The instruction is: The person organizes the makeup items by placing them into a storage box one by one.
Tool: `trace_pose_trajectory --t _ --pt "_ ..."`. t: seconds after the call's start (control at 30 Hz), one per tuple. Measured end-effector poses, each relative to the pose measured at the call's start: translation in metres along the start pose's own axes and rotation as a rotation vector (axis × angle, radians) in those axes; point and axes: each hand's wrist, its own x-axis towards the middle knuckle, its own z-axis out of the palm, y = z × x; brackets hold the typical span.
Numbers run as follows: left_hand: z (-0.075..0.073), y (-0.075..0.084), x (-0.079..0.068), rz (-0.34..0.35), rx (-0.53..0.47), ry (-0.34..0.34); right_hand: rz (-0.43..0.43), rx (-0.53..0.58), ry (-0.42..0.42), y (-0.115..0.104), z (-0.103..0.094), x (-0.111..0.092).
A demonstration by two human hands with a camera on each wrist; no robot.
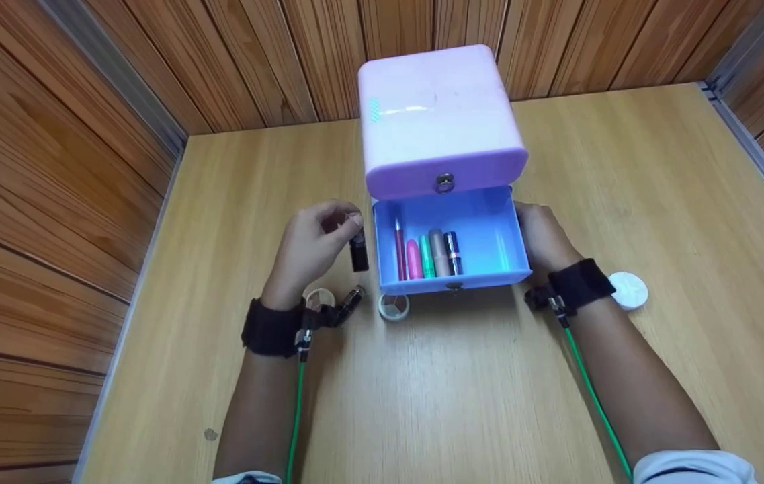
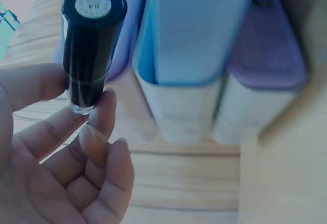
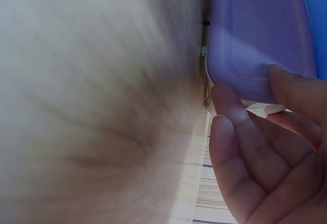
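Note:
In the head view my left hand (image 1: 311, 245) pinches a black lipstick-like tube (image 1: 359, 253) just left of the pulled-out blue drawer (image 1: 496, 235). Up close in the left wrist view, the tube (image 2: 89, 43) bears a round pale label on its end, and thumb and fingertips hold its other end. My right hand (image 1: 543, 235) is at the right side of the pink and purple drawer box (image 1: 439, 111), partly hidden by the drawer. The right wrist view shows its thumb on the purple lower front (image 3: 255, 40) and its other fingers at the side edge.
Inside the drawer lie a thin red pencil-like item (image 1: 400, 252), a pink tube (image 1: 413, 260), a green one (image 1: 427, 257) and others. On the table are two round sectioned pots (image 1: 394, 307) in front and a white round disc (image 1: 629, 290) by the right wrist. Wood-panelled walls (image 1: 254, 60) surround the table.

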Motion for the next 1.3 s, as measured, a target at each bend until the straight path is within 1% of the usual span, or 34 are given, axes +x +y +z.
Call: trace_pose_trajectory --t 0.1,0.2,0.3,0.43,0.57,0.73,0.8,0.9,1.0,1.13,1.2,1.27,1.3 --pt "0.003 0.01 0.002 0.025 -0.041 0.01 0.048 0.055 0.0 -0.001 0.001 0.001" --pt "0.008 0.019 0.005 0.041 -0.064 -0.001 0.044 0.051 -0.007 -0.001 0.002 0.003" --pt "0.015 0.027 0.009 0.057 -0.071 -0.015 0.001 -0.02 -0.007 -0.001 0.003 0.004" --pt "0.024 0.036 0.012 0.074 -0.064 -0.037 -0.05 -0.064 -0.01 -0.002 0.004 0.005" --pt "0.034 0.044 0.016 0.09 -0.057 -0.058 -0.087 -0.082 -0.004 -0.001 0.005 0.005" --pt "0.052 0.053 0.02 0.131 -0.036 -0.072 -0.081 -0.072 0.004 0.0 0.006 0.005" --pt "0.06 0.055 0.021 0.15 -0.013 -0.055 -0.087 -0.07 0.002 0.0 0.006 0.005" --pt "0.072 0.058 0.021 0.186 0.054 -0.011 -0.086 -0.057 0.003 -0.001 0.006 0.004" --pt "0.084 0.063 0.021 0.205 0.131 0.011 -0.034 0.0 0.005 -0.002 0.006 0.003" --pt "0.097 0.067 0.021 0.203 0.191 -0.012 0.024 0.046 0.001 -0.004 0.006 0.002" --pt "0.102 0.068 0.021 0.202 0.212 -0.03 0.025 0.034 -0.003 -0.005 0.006 0.002" --pt "0.106 0.069 0.021 0.196 0.234 -0.049 0.056 0.079 -0.005 -0.006 0.006 0.002" --pt "0.108 0.069 0.021 0.197 0.245 -0.057 0.052 0.069 -0.004 -0.006 0.006 0.002"
